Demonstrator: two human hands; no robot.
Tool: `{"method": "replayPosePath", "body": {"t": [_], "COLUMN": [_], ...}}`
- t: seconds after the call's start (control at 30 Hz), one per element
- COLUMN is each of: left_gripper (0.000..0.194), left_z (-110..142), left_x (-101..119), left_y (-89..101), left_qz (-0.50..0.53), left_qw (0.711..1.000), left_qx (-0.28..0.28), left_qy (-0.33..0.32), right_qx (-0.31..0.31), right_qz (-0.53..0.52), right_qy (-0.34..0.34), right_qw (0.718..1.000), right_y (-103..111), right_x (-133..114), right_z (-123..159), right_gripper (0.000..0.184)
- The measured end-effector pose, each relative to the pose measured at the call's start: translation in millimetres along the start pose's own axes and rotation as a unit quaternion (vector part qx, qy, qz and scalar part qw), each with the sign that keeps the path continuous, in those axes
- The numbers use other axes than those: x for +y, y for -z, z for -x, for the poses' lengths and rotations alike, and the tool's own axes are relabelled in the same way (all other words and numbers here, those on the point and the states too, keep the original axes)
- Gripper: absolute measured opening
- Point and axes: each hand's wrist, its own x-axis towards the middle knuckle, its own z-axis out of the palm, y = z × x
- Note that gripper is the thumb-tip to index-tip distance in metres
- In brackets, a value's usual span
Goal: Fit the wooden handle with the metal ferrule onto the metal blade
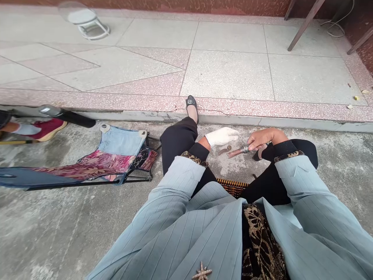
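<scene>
My left hand [223, 136] wears a white glove and hovers between my knees, its fingers curled together. Whatever they may pinch is hidden. Bare and closed, my right hand [264, 138] grips a tool with a reddish-brown wooden handle [236, 153], near a grey wire-like wrapping. The handle's free end points left and down, below my gloved fingers; the tool's other end is mostly hidden by my hand. Under my hands, a curved brown piece [223, 151] and a small round brownish thing [229, 147] appear near the ground.
A low folding chair [107, 159] with patched cloth stands at my left. Beyond it are another person's red shoe [46, 130] and a dark cylinder [76, 118]. A tiled step [227, 77] runs ahead, bearing a white stool [92, 29]. Part of a woven seat [233, 187] shows beneath me.
</scene>
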Motion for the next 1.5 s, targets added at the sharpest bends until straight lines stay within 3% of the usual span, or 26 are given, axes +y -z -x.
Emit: {"method": "replayPosePath", "body": {"t": [0.03, 0.1, 0.13, 0.2, 0.23, 0.3, 0.4, 0.47, 0.53, 0.6, 0.67, 0.73, 0.8, 0.9, 0.93, 1.0, 1.03, 1.1, 1.17, 1.23, 1.3, 1.37, 1.43, 1.5], "left_gripper": [0.019, 0.022, 0.023, 0.025, 0.024, 0.025, 0.028, 0.027, 0.023, 0.022, 0.026, 0.030, 0.031, 0.030, 0.030, 0.031, 0.032, 0.032, 0.030, 0.028, 0.029, 0.030, 0.032, 0.033], "left_z": [1, 3, 3, 2, 2, 1, 2, 4, 7, 9, 11, 10, 9, 6, 5, 3, 2, 1, 0, 1, 2, 4, 6, 6], "left_x": [2, 5, 6, 6, 6, 5, 3, 3, 4, 5, 6, 7, 7, 4, 3, 1, 0, -2, -3, -3, -2, 0, 2, 4], "left_y": [1.5, 3.1, 3.3, 3.0, 2.6, 1.3, -1.7, -3.2, -2.9, -0.3, 4.3, 9.6, 14.3, 17.0, 16.5, 13.3, 10.7, 4.5, -1.6, -5.3, -5.7, -3.2, 1.1, 6.2], "left_qz": [0.001, 0.010, 0.015, 0.020, 0.019, 0.021, 0.041, 0.047, 0.036, 0.018, 0.000, -0.027, -0.054, -0.049, -0.035, -0.007, 0.005, 0.020, 0.027, 0.026, 0.031, 0.036, 0.031, 0.012], "left_qw": [1.000, 1.000, 1.000, 0.999, 0.999, 1.000, 0.998, 0.995, 0.994, 0.996, 0.999, 0.999, 0.997, 0.995, 0.995, 0.994, 0.994, 0.998, 1.000, 0.999, 0.997, 0.995, 0.994, 0.995], "left_qx": [-0.002, 0.013, 0.024, 0.039, 0.037, 0.011, -0.055, -0.089, -0.102, -0.084, -0.043, -0.001, 0.036, 0.080, 0.091, 0.107, 0.105, 0.065, 0.004, -0.040, -0.068, -0.093, -0.104, -0.098], "left_qy": [-0.007, -0.012, -0.012, -0.008, -0.006, -0.003, -0.007, -0.013, -0.016, -0.016, -0.015, -0.023, -0.033, -0.037, -0.037, -0.032, -0.026, -0.009, 0.001, -0.001, -0.007, -0.013, -0.012, -0.014], "right_qx": [0.004, 0.115, 0.202, 0.381, 0.448, 0.529, 0.593, 0.597, 0.566, 0.500, 0.413, 0.305, 0.167, -0.009, -0.015, 0.091, 0.185, 0.366, 0.473, 0.527, 0.545, 0.514, 0.425, 0.290], "right_qz": [-0.021, -0.089, -0.138, -0.231, -0.262, -0.281, -0.248, -0.190, -0.093, 0.028, 0.112, 0.133, 0.102, 0.018, -0.017, -0.101, -0.147, -0.221, -0.242, -0.198, -0.095, 0.027, 0.108, 0.127], "right_qy": [0.031, 0.112, 0.157, 0.221, 0.229, 0.206, 0.127, 0.045, -0.057, -0.152, -0.201, -0.191, -0.140, -0.025, 0.017, 0.110, 0.155, 0.213, 0.210, 0.140, 0.023, -0.097, -0.179, -0.205], "right_qw": [0.999, 0.983, 0.957, 0.868, 0.824, 0.774, 0.755, 0.778, 0.817, 0.852, 0.881, 0.923, 0.971, 0.999, 1.000, 0.985, 0.959, 0.878, 0.820, 0.814, 0.833, 0.852, 0.881, 0.926], "right_y": [-1, -1, 1, 7, 10, 16, 22, 24, 26, 27, 26, 23, 18, 6, 3, -2, -2, 1, 7, 15, 21, 23, 23, 19], "right_x": [-2, -5, -6, -5, -4, 1, 9, 14, 17, 18, 18, 17, 14, 4, 0, -7, -8, -8, -2, 5, 11, 13, 13, 12], "right_z": [5, 12, 14, 14, 12, 6, -4, -9, -12, -13, -13, -10, -5, 6, 10, 16, 18, 18, 14, 8, 1, -4, -7, -8], "right_gripper": [0.047, 0.052, 0.055, 0.058, 0.058, 0.059, 0.059, 0.055, 0.049, 0.043, 0.042, 0.046, 0.050, 0.051, 0.050, 0.049, 0.049, 0.053, 0.056, 0.055, 0.050, 0.042, 0.039, 0.042]}}
